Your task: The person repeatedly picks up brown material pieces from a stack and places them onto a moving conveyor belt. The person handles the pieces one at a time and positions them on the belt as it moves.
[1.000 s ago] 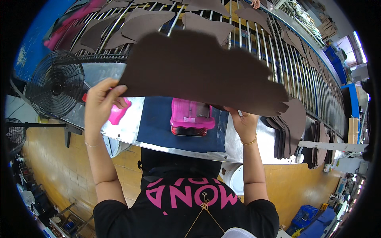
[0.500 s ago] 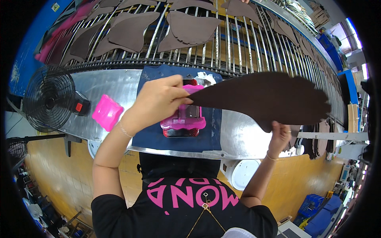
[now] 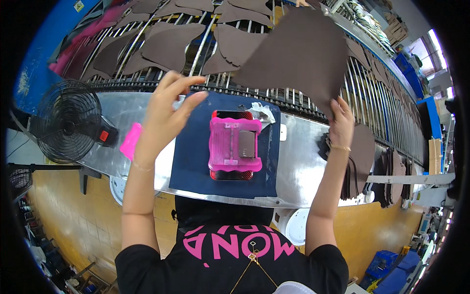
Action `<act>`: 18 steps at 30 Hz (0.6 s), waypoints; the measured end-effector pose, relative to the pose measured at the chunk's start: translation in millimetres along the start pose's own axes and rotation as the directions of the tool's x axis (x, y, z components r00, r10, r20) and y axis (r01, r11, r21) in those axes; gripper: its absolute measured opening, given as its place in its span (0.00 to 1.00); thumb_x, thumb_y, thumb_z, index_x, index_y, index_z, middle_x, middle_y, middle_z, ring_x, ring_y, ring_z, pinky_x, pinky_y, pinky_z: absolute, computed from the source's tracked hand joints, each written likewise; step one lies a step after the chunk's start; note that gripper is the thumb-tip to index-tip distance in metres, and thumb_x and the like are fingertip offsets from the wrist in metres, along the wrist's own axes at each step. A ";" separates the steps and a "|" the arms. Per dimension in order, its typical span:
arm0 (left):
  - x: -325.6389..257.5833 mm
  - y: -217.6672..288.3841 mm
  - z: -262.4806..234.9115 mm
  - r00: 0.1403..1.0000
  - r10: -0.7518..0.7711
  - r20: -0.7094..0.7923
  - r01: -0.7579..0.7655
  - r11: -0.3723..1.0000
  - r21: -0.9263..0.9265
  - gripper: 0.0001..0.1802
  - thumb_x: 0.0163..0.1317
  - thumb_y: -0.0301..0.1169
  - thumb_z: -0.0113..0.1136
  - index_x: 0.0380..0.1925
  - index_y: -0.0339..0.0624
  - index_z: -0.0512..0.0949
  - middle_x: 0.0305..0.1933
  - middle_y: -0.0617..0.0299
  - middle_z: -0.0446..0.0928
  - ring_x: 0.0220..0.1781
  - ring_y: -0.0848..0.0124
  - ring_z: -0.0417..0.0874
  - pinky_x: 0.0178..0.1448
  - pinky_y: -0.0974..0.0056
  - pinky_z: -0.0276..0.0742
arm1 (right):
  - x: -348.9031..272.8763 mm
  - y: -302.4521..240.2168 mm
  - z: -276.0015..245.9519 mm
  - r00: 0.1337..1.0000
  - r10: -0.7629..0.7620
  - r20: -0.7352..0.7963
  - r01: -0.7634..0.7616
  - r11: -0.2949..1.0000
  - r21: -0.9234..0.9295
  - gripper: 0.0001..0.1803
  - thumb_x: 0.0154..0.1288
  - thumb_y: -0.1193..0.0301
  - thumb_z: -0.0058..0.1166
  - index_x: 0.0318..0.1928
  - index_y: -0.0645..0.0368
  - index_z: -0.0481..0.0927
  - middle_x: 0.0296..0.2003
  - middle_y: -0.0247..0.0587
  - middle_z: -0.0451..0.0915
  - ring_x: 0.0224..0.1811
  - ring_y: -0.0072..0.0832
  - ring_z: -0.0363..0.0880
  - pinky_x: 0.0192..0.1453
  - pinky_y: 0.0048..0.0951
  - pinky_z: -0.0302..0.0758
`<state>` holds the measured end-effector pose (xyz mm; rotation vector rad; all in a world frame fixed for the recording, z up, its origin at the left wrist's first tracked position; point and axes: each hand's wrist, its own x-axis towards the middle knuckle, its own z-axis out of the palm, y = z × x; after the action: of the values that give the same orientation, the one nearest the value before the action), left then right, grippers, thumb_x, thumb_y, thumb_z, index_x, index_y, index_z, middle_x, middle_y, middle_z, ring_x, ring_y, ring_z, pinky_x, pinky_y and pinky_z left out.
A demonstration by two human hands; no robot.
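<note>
My right hand (image 3: 341, 120) grips the near corner of a dark brown flat sheet piece (image 3: 303, 54) with a curved outline. Most of that piece reaches out over the metal rods and overlaps other pieces there. My left hand (image 3: 169, 110) is raised at the left side of the blue mat (image 3: 188, 166), thumb and fingers apart, holding nothing. Between my arms, a pink frame-like block (image 3: 221, 147) with metal hinges and a small grey rectangle rests on a red and black base (image 3: 230, 175) on the mat.
Parallel metal rods (image 3: 196, 54) along the back carry several brown pieces (image 3: 171, 41). A black fan (image 3: 68, 125) stands at left, near a pink plate (image 3: 130, 141). Stacked brown pieces (image 3: 360, 157) hang over the right edge of the metal table (image 3: 298, 166). White crumpled material (image 3: 262, 112) lies behind the block.
My left hand has let go of the brown piece and moved left. My right hand has carried the piece away and swung it up over the rods, uncovering the pink block and the stack at right.
</note>
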<state>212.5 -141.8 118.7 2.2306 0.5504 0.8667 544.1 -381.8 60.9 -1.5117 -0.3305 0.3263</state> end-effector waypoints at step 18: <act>-90.6 -58.0 -39.0 0.886 -0.438 -0.155 0.429 0.899 -0.085 0.19 0.61 0.29 0.64 0.52 0.42 0.79 0.32 0.66 0.68 0.33 0.75 0.68 0.37 0.70 0.66 | 91.1 100.3 120.2 0.987 -0.135 0.089 0.161 0.804 -0.572 0.23 0.60 0.60 0.66 0.47 0.66 0.82 0.33 0.40 0.86 0.36 0.27 0.84 0.43 0.26 0.76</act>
<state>114.3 -138.2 60.1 1.8858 1.0520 0.8223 577.7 -231.5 -34.7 -2.0669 -0.6225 0.1336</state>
